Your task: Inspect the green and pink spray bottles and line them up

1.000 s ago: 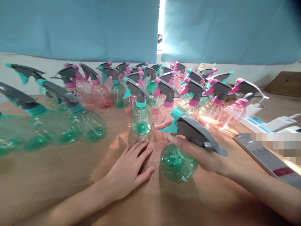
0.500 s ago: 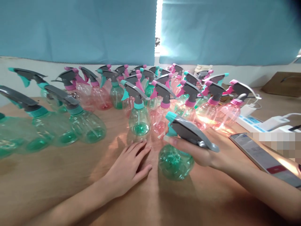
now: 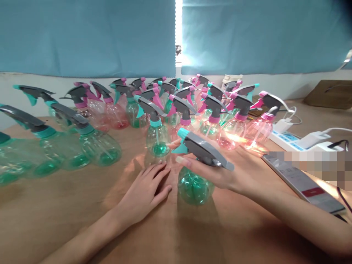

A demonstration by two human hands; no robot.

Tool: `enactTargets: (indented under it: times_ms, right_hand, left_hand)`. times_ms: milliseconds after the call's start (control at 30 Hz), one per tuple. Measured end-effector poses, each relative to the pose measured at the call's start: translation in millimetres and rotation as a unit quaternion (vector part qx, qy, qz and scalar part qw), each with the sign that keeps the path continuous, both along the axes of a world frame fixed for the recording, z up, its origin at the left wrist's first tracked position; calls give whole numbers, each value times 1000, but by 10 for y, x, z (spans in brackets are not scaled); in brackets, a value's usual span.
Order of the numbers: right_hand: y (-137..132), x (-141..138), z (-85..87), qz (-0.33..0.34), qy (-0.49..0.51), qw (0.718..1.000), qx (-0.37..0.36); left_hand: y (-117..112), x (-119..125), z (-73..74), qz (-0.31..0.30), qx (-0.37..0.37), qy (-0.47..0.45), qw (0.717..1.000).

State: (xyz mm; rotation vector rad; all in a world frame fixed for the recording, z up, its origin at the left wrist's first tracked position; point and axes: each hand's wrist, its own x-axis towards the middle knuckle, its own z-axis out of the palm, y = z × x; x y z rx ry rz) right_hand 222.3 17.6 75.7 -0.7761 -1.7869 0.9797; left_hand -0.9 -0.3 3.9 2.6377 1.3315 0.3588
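Bright window gap (image 3: 178, 29), backlit | glare on pink bottles (image 3: 232, 134) | held green bottle (image 3: 195, 189) shadows table (image 3: 199, 234) | right-hand patch pixelated | edges stretched

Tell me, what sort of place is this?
Perhaps a small indoor workroom, though a room at home is possible: many green and pink spray bottles crowd a wooden table, a white power strip with plugged-in chargers lies at the right, and blue curtains hang behind.
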Motion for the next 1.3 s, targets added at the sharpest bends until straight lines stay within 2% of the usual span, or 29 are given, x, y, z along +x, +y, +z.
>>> enactTargets:
  times_ms: [133,300,367,433,533,633,700,800,867,967,1033,1133,1300]
  right_hand:
    - [-34,10,-26,-70,-41,996,43]
    - [-141,123,-106,-109,-135,981,92]
    - [-187,202,-192,-136,-201,959,147]
    - [-229,272,-295,-168,-271,923,214]
    - [-280,298,-383,-224,-324,889,233]
    - [-308,182,-302,-259,-344,875,223]
    - [-310,34,-194,-255,-358,870,224]
    - [-265,-255,-109,-206,-362,885,209]
    - [-193,-477,-136,-210,-299,912,189]
    - [-20,-827,-218,-159,-255,944,139]
    - [120,-1042,-246,-144,-244,950,130]
    - [323,-1282,-252,-157,-211,957,124]
    - [535,-1438,-264,-172,-191,957,135]
  left_hand:
    - [-14,26,28,2,-13,13,1000]
    - [-14,17,-4,-2,8,-1,1000]
    - [-21,-2,-20,-7,10,2,1000]
    - [-40,-34,-32,-10,10,8,1000]
    - [-90,-132,-40,-13,12,6,1000]
    - [-160,-301,-36,-21,16,-8,1000]
    - [-214,-442,-24,-33,22,-14,999]
    - [-306,-666,-5,-61,43,0,997]
    - [-370,-809,-2,-72,68,8,995]
    - [-452,-994,-15,-69,91,2,994]
    - [-486,-1084,-22,-63,88,-3,994]
    - [-505,-1145,-10,-62,72,-11,995]
    - [-502,-1123,29,-63,56,-32,996]
